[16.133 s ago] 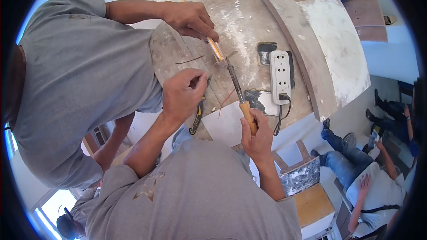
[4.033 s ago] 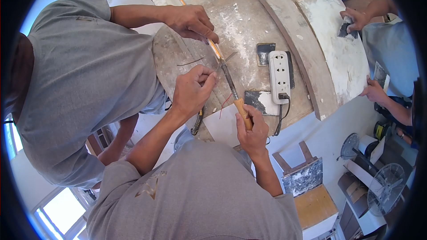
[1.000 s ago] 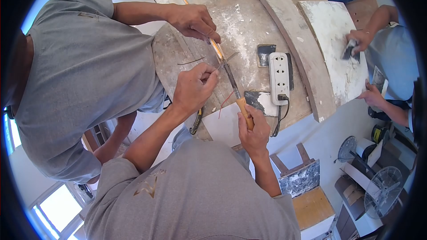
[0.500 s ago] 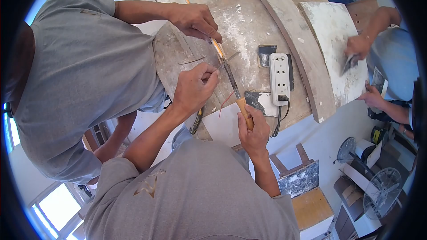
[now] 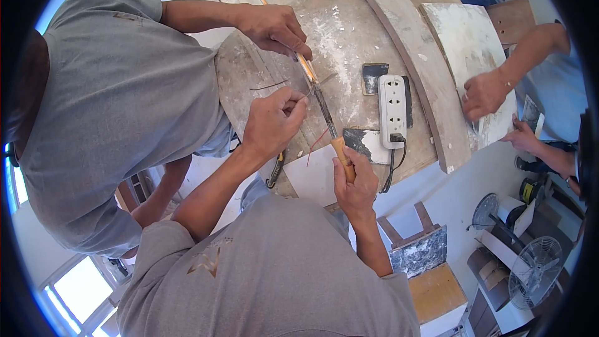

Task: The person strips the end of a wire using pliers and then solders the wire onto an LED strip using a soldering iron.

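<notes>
My right hand (image 5: pixel 357 178) grips the wooden handle of a soldering iron (image 5: pixel 326 112). The iron's tip touches the end of a thin orange-and-white strip (image 5: pixel 306 66). My left hand (image 5: pixel 273 123) is pinched close to that end, on something too small to make out, perhaps a thin wire. A co-worker's hand (image 5: pixel 274 30) from the left holds the strip against the worktable (image 5: pixel 337 0). Below my left hand lies a black and yellow cutter (image 5: pixel 275 170). A red wire (image 5: pixel 317 146) lies between my hands.
A white power strip (image 5: pixel 392 109) with a black plug stands right of the iron, beside dark pads (image 5: pixel 374 78). Beyond it are a curved board (image 5: pixel 430 81) and a white panel (image 5: pixel 465 37), where another person's hand (image 5: pixel 486 95) works. A fan (image 5: pixel 540 271) stands lower right.
Since the earliest frame my left hand has moved up and right, closer to the iron's tip. The person at the right has come to the white panel, and their hand has swept down and left.
</notes>
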Tool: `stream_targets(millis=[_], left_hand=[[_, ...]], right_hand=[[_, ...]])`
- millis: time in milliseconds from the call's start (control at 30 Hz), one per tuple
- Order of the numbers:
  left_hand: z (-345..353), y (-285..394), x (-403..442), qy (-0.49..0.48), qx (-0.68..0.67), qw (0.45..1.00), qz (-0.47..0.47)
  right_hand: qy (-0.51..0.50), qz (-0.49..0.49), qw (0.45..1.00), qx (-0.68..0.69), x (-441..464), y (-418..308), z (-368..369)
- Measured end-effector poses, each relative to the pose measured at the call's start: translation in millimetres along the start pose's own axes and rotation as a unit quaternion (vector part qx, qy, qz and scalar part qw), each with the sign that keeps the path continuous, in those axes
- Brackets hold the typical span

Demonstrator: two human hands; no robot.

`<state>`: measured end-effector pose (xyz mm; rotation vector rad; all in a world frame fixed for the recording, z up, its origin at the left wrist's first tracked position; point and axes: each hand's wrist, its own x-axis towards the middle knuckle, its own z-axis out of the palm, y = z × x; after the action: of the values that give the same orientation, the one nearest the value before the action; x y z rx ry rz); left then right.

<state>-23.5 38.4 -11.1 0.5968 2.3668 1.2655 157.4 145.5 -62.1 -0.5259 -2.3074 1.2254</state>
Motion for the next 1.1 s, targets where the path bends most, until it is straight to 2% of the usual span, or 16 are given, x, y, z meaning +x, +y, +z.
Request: stream_targets(millis=[233,533,1100], left_hand=[[0.1,-4.5,3.1,0.005,0.003,1.000,0.000],[-3.4,2.0,6.9,0.044,0.100,0.991,0.073],[-1.9,0.0,4.3,0.049,0.109,0.989,0.085]], right_hand=[[0.007,-0.007,1.000,0.002,0.9,0.1,0.6],[0.017,-0.001,1.000,0.014,1.1,-1.5,-1.9],[0.013,-0.005,1.000,0.006,-1.9,0.8,0.2]])
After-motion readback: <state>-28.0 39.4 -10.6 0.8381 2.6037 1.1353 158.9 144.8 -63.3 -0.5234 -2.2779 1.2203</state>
